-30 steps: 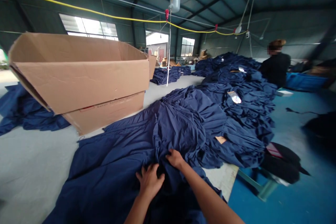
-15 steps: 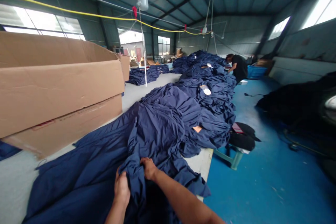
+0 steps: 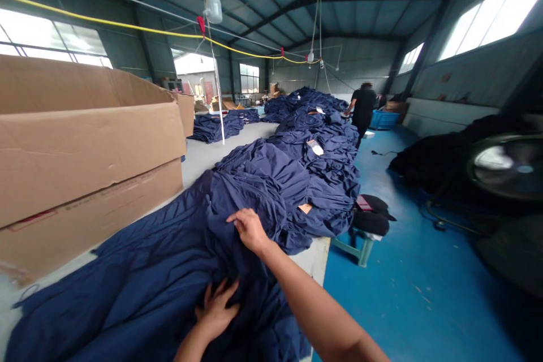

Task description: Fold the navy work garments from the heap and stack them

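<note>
Navy-blue fabric (image 3: 139, 260) lies in loose folds across the near end of the table. My left hand (image 3: 217, 310) rests on it, low in the middle, with the fingers spread over the cloth. Farther forward and a little to the right, my right hand (image 3: 250, 229) is over the same fabric. Its index finger stretches out to the left and the thumb is apart from it, with no cloth visibly gripped. Beyond my hands rises a long heap of navy cloth (image 3: 271, 172), with an orange paper slip (image 3: 305, 208) on its right side.
A large open cardboard box (image 3: 89, 153) stands on the table at left. On the right, a green stool (image 3: 362, 253) bears black cushions (image 3: 371, 222). A fan (image 3: 509, 167) stands on the blue floor (image 3: 407, 294). A person in black (image 3: 363, 107) stands beside the far heap.
Both hands have let go of the bunched fold, which now lies flatter. My right hand has moved forward, and the left has spread its fingers. The far person has straightened up.
</note>
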